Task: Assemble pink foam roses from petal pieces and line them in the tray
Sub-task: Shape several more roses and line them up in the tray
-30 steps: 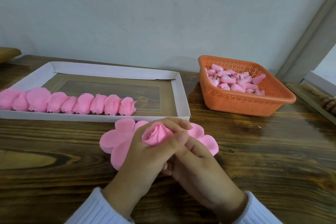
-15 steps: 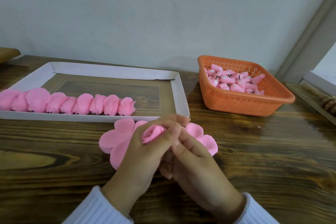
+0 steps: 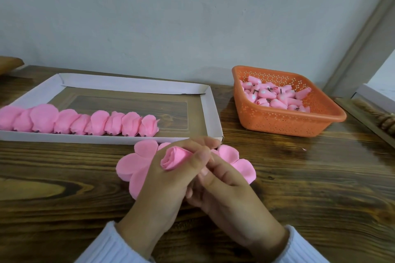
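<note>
Two hands meet just off the near edge of the tray. Your left hand grips the rosebud. I cannot tell your right hand's hold. Bare table lies to the right.

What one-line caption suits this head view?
Left hand holds a bud over loose petals; finished roses line the tray behind.

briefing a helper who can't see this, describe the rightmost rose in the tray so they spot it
Find the white tray left of the orange basket. Pink roses line its near edge. This rose ends the row on the right, with bare tray floor beside it.
</note>
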The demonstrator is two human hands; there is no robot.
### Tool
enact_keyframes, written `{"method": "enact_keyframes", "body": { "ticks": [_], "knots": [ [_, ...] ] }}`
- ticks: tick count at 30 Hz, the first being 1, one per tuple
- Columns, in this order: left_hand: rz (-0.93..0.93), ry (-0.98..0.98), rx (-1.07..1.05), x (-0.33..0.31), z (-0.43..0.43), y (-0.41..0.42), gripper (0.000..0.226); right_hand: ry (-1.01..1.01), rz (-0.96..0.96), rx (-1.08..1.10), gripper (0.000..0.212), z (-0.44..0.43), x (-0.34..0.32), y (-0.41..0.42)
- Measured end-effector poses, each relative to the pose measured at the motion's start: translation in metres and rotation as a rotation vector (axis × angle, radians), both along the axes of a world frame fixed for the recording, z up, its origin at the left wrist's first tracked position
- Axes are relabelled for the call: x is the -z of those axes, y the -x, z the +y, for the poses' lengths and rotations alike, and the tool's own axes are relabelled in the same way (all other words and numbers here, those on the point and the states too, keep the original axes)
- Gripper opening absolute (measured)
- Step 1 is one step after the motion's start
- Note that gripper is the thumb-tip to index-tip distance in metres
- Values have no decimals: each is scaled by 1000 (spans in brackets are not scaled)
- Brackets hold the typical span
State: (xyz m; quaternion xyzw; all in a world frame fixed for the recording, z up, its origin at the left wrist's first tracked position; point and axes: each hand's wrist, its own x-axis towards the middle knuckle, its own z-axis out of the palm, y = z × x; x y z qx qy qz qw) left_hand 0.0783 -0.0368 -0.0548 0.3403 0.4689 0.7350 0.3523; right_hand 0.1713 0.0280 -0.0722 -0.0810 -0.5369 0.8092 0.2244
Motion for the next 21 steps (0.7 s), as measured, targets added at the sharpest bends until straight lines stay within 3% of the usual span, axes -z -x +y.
{"method": "enact_keyframes", "body": {
  "ticks": [3, 8, 15, 21],
  "knots": [
    [38, 7, 54, 0, 0, 1, 32, 9, -55, 2, 27, 0, -1, 0],
    [-11, 33, 5, 0, 2, 2, 53, 55, 18, -46, 34, -2, -1, 0],
    [59, 37, 71, 3, 0, 1, 35, 50, -86, -46, 34, -1, -2, 0],
    [36, 73, -28, 3, 2, 1, 42, 56, -15, -44, 36, 0, -2, 0]
  ]
}}
